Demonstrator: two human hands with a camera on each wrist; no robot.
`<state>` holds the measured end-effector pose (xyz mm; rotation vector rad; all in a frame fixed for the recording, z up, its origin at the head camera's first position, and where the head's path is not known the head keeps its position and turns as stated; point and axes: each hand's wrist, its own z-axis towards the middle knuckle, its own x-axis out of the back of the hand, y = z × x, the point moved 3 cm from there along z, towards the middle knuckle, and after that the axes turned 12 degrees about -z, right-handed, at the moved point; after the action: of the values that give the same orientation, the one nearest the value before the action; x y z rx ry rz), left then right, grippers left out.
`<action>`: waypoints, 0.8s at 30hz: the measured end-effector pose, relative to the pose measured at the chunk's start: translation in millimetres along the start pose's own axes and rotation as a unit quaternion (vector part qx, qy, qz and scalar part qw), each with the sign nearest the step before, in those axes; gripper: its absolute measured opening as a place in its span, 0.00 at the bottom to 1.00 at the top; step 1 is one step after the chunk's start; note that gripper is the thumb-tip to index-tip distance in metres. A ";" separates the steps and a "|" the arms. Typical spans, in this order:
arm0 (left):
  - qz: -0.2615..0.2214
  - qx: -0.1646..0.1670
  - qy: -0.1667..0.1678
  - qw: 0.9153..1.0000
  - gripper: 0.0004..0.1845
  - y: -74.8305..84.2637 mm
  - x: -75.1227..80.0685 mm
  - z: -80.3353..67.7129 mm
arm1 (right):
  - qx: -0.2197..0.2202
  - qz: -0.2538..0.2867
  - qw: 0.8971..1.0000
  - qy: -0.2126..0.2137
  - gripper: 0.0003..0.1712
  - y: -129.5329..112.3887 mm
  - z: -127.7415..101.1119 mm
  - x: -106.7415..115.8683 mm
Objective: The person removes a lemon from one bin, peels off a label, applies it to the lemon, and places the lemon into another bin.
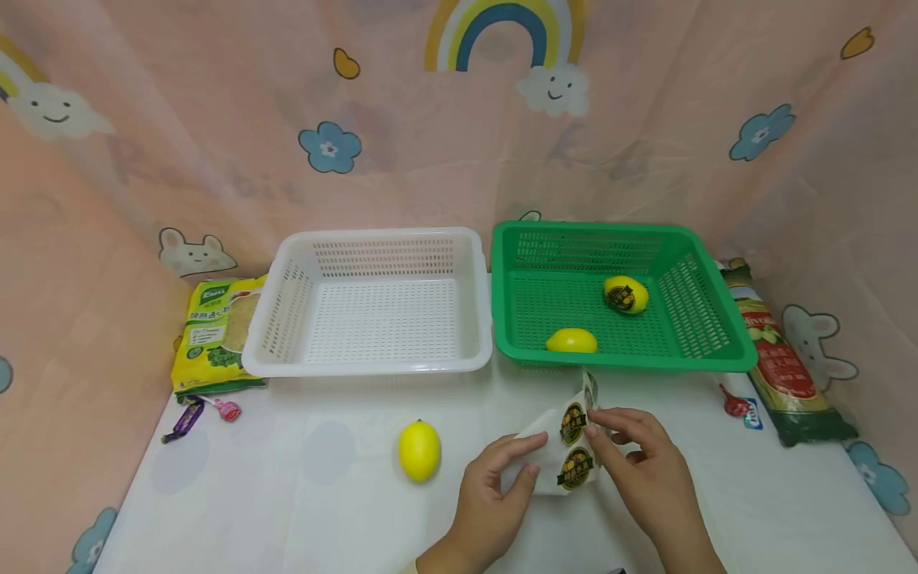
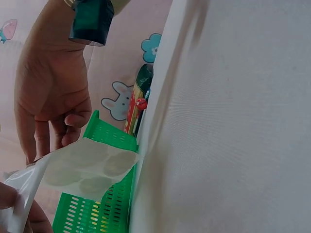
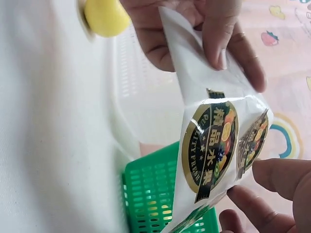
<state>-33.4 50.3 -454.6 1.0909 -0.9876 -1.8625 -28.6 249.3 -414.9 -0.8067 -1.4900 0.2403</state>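
1. Two hands share one sticker sheet [image 1: 566,453] at the near middle of the table [image 1: 301,494], in front of the green basket [image 1: 710,319]; I read it as thin, glossy backing paper, very light and floppy, since it curls between the hands.
2. On the left, a loose lemon [image 1: 419,450] lies on the table, apart from the sheet and untouched.
3. My left hand [image 1: 495,486] pinches the sheet's blank left end, thumb on top and fingers curled beneath; I judge this the right place to steady it, clear of the stickers.
4. The round gold-and-black stickers [image 3: 210,145] sit on the sheet's right part; their film looks slick, and I expect an edge to lift only by nail, and to crease or tear if pulled hard.
5. My right hand [image 1: 645,470] has its fingertips closed on the sheet's right edge, beside the upper sticker; whether they grip sticker or backing, I cannot tell.
6. Further right and back, the green basket holds two lemons, one [image 1: 625,294] already wearing a sticker, the other [image 1: 571,341] showing none.
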 end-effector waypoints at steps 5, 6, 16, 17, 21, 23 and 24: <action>-0.011 0.004 0.002 1.000 0.18 0.4 0.6 1.1 | -0.009 0.008 1.000 -0.015 0.21 -1.3 1.1 -1.1; -0.012 0.007 0.002 1.000 0.18 0.0 0.7 1.4 | -0.010 0.010 1.000 -0.016 0.21 -1.6 1.1 -1.4; -0.011 0.020 0.003 1.000 0.17 -2.3 1.0 2.0 | 0.035 0.032 0.999 -0.026 0.17 -10.5 -6.5 -10.1; -0.011 0.016 0.002 1.000 0.17 -2.5 1.1 2.0 | 0.043 0.032 0.998 -0.021 0.17 -12.2 -8.0 -11.2; -0.014 0.009 -0.002 1.000 0.17 -3.0 1.4 2.5 | 0.074 0.008 0.997 0.019 0.16 -18.3 -12.5 -12.8; -0.014 0.010 -0.003 1.000 0.17 -3.3 1.5 2.7 | 0.086 -0.003 0.995 0.047 0.14 -20.3 -13.5 -12.1; -0.013 0.010 -0.002 1.000 0.17 -3.2 1.4 3.0 | 0.093 -0.007 0.994 0.062 0.12 -21.1 -13.7 -11.4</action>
<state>-37.3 51.1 -456.9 1.1165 -1.0018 -1.8803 -24.0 222.6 -409.5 -0.6500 -1.3349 0.3078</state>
